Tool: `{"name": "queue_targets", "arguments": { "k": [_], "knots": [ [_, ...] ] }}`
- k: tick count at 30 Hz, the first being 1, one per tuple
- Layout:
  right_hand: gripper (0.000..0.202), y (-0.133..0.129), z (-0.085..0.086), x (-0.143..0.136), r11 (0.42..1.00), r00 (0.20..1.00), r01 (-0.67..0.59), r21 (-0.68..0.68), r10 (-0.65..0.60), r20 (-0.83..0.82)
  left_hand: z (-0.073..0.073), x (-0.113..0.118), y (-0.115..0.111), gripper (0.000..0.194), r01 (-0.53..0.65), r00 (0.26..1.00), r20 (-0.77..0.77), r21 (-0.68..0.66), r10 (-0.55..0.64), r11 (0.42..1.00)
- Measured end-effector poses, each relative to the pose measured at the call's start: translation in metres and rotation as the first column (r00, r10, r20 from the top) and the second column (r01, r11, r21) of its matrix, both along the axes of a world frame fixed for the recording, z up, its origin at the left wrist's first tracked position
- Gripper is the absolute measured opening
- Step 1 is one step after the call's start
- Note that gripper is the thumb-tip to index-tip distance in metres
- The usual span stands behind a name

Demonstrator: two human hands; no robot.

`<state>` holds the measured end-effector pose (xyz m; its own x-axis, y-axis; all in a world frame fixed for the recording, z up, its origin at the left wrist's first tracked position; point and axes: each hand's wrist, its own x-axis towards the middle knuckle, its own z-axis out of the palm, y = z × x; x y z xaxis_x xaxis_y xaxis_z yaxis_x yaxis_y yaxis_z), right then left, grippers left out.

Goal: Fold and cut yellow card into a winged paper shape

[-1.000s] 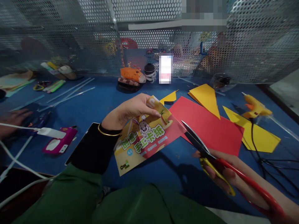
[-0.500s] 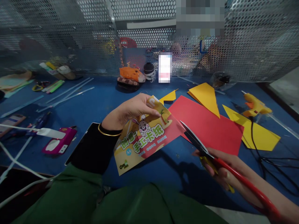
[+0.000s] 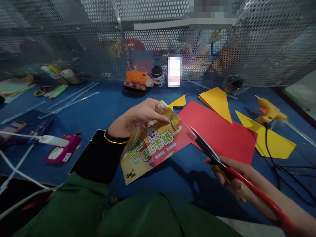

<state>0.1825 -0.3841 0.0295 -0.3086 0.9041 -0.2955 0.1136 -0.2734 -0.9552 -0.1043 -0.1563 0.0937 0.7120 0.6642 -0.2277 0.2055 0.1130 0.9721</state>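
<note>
My left hand [image 3: 145, 113] pinches the upper edge of a printed card sheet [image 3: 158, 141] with a cartoon rabbit and Chinese lettering, holding it tilted above the table. In my right hand [image 3: 247, 169] is a pair of scissors [image 3: 207, 149] with long red handles, the blades nearly together. Their tips are at the card's right edge; I cannot tell whether they touch it. Some yellow shows between my right fingers, too covered to make out. Behind the scissors lies a red paper sheet [image 3: 222, 131], with yellow paper pieces [image 3: 218, 103] around it.
A yellow glue gun [image 3: 271, 112] with a black cord lies at the right. At the left are a magenta device [image 3: 63, 149], a white cable and clear glue sticks [image 3: 74, 98]. A lit phone [image 3: 174, 70] stands by the perforated metal screen [image 3: 153, 39]. A dark tablet-like slab [image 3: 86, 151] lies beside my left sleeve.
Almost nothing differs. Both hands, the card and the scissors stay in nearly the same place, with only a very slight shift of the right fingers.
</note>
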Motion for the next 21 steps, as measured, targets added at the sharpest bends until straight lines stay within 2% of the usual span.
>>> {"name": "queue_targets", "arguments": {
  "k": [4, 11, 21],
  "knots": [
    [0.072, -0.0042, -0.0041, 0.0023, 1.000, 1.000, 0.007, -0.017, -0.007, -0.030, -0.0008, -0.0009, 0.0013, 0.026, -0.012, 0.999, -0.039, 0.023, 0.013, 1.000],
    [0.064, -0.0022, -0.0016, -0.0032, 1.000, 0.997, -0.001, -0.006, 0.001, -0.083, -0.0007, -0.0009, 0.0010, 0.026, -0.011, 0.999, -0.038, 0.019, 0.011, 1.000],
    [0.068, -0.0043, -0.0048, -0.0026, 0.997, 0.998, -0.012, -0.073, 0.007, -0.069, 0.0008, 0.0002, 0.0001, 0.021, 0.003, 0.999, -0.046, 0.025, -0.002, 1.000]
  ]
}}
